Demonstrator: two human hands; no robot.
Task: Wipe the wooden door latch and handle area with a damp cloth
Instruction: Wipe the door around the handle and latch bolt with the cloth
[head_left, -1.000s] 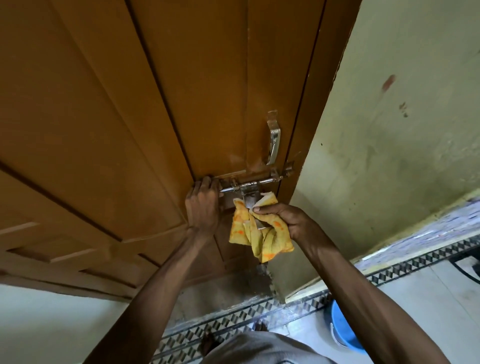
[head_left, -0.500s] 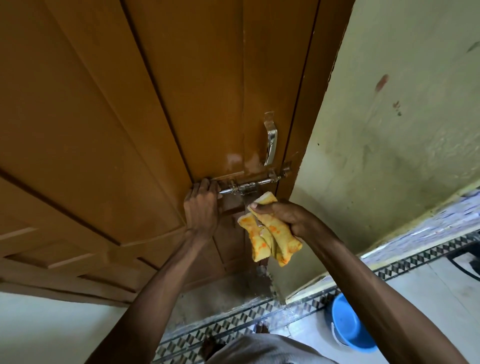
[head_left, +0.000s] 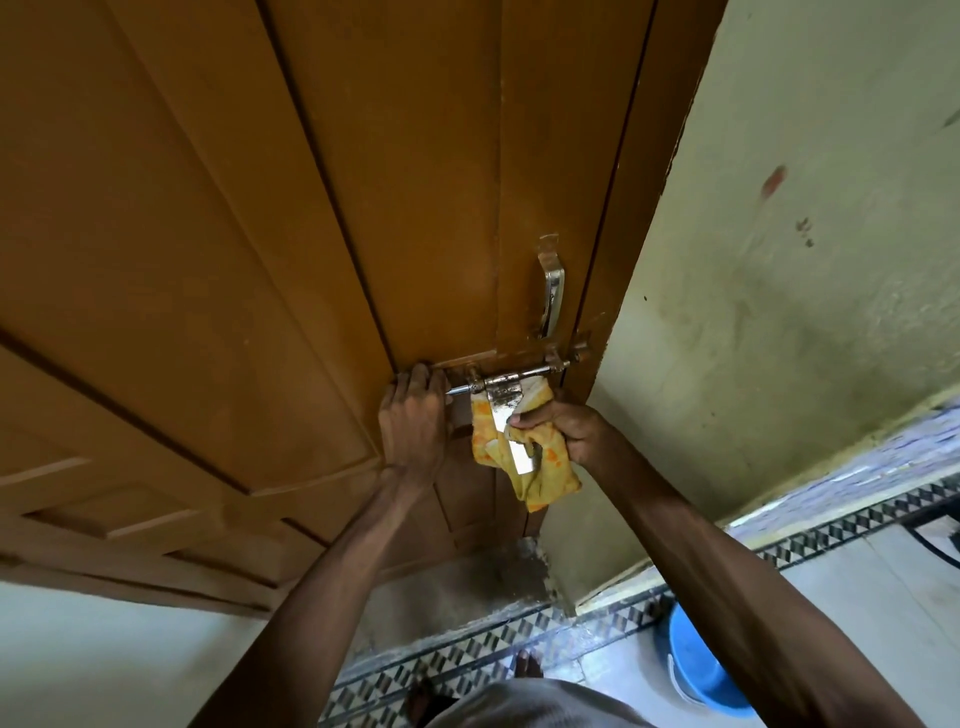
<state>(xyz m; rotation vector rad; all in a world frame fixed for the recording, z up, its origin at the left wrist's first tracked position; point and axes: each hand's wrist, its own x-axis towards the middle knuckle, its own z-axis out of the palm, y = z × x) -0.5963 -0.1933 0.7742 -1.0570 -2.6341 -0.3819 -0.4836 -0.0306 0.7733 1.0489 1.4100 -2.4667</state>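
Observation:
A brown wooden door (head_left: 311, 234) fills the upper left. Near its right edge hangs a curved metal handle (head_left: 552, 291). Just below it runs a horizontal metal sliding latch (head_left: 511, 382) with a flat hasp (head_left: 511, 441) hanging down. My right hand (head_left: 571, 428) grips a yellow and orange cloth (head_left: 550, 475) and presses it against the door behind the hasp, just under the bolt. My left hand (head_left: 415, 415) rests flat on the door beside the latch's left end, its fingertips on the panel edge.
A pale green wall (head_left: 779, 260) with stains stands right of the door frame. On the tiled floor at the lower right sits a blue bucket (head_left: 698, 670). A black-and-white patterned tile border (head_left: 467, 660) runs along the threshold. My feet show near the bottom.
My right hand has pushed the cloth up and left, from below the latch to right against the bolt and behind the hasp. My left hand stays on the door.

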